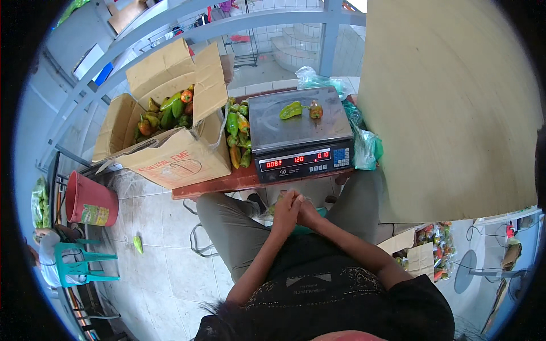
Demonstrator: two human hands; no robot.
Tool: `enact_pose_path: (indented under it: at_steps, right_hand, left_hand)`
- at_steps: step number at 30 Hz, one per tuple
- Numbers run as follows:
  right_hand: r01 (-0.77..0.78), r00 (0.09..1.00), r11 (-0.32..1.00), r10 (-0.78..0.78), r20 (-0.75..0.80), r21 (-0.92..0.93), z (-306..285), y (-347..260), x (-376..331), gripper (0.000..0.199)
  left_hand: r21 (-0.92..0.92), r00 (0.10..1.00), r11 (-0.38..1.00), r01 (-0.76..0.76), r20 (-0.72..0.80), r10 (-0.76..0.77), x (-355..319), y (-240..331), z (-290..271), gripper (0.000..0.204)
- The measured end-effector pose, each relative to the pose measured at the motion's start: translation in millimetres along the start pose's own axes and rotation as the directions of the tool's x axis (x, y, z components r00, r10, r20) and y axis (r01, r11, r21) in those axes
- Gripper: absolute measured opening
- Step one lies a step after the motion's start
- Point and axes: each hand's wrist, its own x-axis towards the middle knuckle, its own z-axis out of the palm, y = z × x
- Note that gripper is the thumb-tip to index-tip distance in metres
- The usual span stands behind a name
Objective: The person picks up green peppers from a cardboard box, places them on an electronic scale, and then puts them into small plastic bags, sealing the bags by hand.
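Note:
My left hand (286, 211) and my right hand (308, 212) meet above my lap, fingers closed together. They grip a clear plastic bag (267, 213), whose greenish contents are mostly hidden behind the hands and below the table edge. In front of them stands a digital scale (264, 133) with a lit red display. Two peppers lie apart on its metal plate: a light green pepper (291, 110) and a shorter brownish-orange pepper (315, 109). A row of green and orange peppers (239, 132) sits on the table between scale and carton.
An opened carton (187, 162) of peppers is at the left of the reddish table (213, 186). Plastic bags (364, 148) hang right of the scale, beside a large beige panel (449, 113). Leftward are a red bucket (94, 199), a green stool (85, 262) and a floor pepper (138, 244).

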Motion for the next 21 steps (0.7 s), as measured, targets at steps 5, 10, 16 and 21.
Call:
enact_pose_path:
  at_steps: [5, 10, 16, 21]
  right_hand:
    - [0.027, 0.998, 0.997, -0.03, -0.052, -0.07, -10, -18, -1, 0.038]
    - [-0.168, 0.947, 0.947, 0.233, 0.223, -0.276, -34, -37, 6, 0.035]
    - [0.049, 0.956, 0.942, 0.052, 0.288, -0.331, -14, -5, -2, 0.03]
    - [-0.042, 0.869, 0.846, 0.294, 0.399, -0.531, -19, -20, 6, 0.029]
  left_hand:
    - [-0.074, 0.999, 0.996, 0.047, -0.011, -0.048, -1, 3, -12, 0.015]
    - [0.02, 0.99, 0.997, 0.076, -0.122, -0.073, -4, -2, -25, 0.014]
    - [0.009, 0.999, 0.999, 0.033, -0.004, -0.033, -11, 14, -9, 0.015]
    - [-0.086, 0.991, 0.992, 0.095, 0.098, -0.087, -12, 9, -13, 0.014]
